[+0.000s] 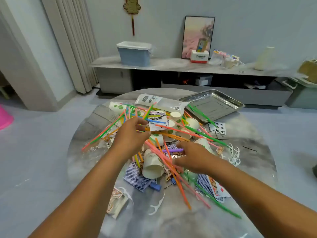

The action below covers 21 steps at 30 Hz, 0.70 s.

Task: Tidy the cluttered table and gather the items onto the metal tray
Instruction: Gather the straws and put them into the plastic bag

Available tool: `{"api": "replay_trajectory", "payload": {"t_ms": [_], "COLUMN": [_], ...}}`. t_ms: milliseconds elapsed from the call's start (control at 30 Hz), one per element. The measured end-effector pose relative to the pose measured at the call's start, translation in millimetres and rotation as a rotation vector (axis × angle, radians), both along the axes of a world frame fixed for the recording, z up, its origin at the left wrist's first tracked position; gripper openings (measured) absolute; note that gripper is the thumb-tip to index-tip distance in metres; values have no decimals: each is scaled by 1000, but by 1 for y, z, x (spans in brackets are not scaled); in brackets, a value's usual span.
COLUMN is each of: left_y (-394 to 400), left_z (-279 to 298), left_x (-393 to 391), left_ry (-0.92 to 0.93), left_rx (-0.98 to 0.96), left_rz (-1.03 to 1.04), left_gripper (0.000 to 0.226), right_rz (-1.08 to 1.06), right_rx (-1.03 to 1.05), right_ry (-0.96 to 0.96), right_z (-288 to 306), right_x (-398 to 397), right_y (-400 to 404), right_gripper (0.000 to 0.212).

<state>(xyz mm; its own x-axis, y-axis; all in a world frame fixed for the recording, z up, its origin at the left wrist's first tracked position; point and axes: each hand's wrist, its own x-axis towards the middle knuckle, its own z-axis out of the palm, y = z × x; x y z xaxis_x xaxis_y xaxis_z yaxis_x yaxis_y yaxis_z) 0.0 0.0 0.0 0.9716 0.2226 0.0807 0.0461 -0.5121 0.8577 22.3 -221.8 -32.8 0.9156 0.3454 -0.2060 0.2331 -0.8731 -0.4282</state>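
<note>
Floss pick [157,206] near table [171,225] edge; tray [212,104] far.

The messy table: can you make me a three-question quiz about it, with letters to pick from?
1. Where is the tray?
A. far right of the table
B. on the floor
C. under the hands

2. What colour is the straw lying over the tray's edge?
A. purple
B. green
C. black

3. How is the cup nearest the camera?
A. upright
B. stacked in another
C. tipped on its side

Answers: 1 A, it sits at the table's far right corner. 2 B, a green straw crosses its near rim. 3 C, its open mouth faces the camera.
</note>
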Motion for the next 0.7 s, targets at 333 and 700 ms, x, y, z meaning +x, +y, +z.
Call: {"api": "replay_trajectory", "payload": {"t_ms": [333, 700], "left_y": [32, 29], "left_z": [-11, -18], "left_x": [1, 13], "left_ry": [164, 209], "left_rx": [18, -13], "left_rz": [61, 74], "left_gripper": [42, 44], "right_rz": [-42, -108], "right_rx": [-267, -217], "right_ry": [-101, -90], "right_z": [-42, -52], "right_x": [-5, 15], "right_y": [27, 36], "right_gripper": [82, 17]}}
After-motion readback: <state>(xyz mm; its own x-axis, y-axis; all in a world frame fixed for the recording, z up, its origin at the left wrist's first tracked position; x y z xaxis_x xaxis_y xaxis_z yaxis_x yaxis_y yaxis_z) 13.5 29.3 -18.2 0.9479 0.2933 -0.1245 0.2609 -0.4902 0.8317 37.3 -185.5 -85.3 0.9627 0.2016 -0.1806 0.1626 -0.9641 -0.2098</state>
